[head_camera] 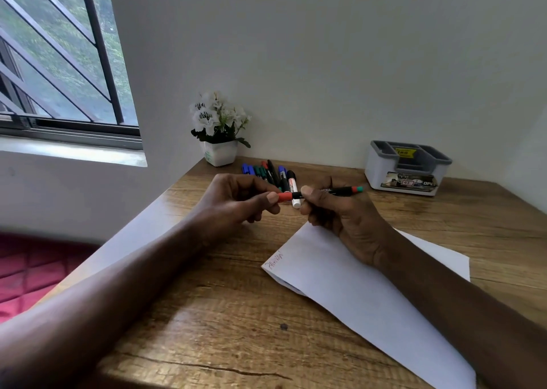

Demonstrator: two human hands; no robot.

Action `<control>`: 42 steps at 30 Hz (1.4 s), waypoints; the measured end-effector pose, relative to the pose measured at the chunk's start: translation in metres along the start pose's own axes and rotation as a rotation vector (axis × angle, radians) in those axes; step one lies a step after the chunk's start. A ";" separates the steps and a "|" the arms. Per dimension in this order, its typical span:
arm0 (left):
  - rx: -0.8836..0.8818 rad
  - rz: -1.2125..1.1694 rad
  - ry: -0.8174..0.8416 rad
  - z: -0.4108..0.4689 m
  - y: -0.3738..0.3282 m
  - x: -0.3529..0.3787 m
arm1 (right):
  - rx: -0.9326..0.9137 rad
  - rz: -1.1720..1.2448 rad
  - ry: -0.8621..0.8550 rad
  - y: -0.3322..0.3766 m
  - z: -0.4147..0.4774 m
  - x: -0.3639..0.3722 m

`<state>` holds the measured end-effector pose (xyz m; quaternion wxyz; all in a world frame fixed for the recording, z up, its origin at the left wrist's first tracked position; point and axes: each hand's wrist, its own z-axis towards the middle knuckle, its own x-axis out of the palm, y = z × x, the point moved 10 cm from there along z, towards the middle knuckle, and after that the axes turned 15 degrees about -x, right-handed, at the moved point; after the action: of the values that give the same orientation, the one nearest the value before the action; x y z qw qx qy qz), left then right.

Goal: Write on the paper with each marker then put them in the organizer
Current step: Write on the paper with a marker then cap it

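Note:
A slim black marker point(340, 191) with a red cap point(284, 196) is held level above the wooden table. My left hand point(236, 202) pinches the red cap between thumb and fingers. My right hand point(343, 220) grips the black barrel, whose red-and-green end points right. The white paper point(349, 288) lies under my right wrist, with red writing point(275, 260) near its left corner. Several more markers point(270, 173) lie in a row behind my hands. The grey-and-white organizer point(407, 168) stands at the back right, its compartments holding no markers.
A white pot of white flowers point(220, 134) stands in the back corner by the wall. A barred window point(59, 63) is at the left. The table's left edge point(124, 234) runs diagonally, with a red cushion point(29, 270) below it.

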<state>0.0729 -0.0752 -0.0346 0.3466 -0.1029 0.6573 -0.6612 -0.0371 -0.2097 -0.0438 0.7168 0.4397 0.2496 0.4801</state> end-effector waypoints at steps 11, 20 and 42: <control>-0.049 -0.051 0.016 0.002 0.007 0.006 | 0.046 -0.025 0.050 -0.006 -0.001 0.004; 0.112 0.290 -0.209 -0.005 -0.013 -0.002 | 0.026 0.257 0.086 0.026 0.011 -0.008; -0.524 1.059 -0.132 0.008 0.058 -0.007 | -0.286 -0.883 -0.574 0.114 0.076 -0.169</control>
<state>0.1016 -0.0710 -0.0862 0.6325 0.1161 0.7376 -0.2061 -0.1012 -0.3758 0.0812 0.9423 0.3045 0.1369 0.0233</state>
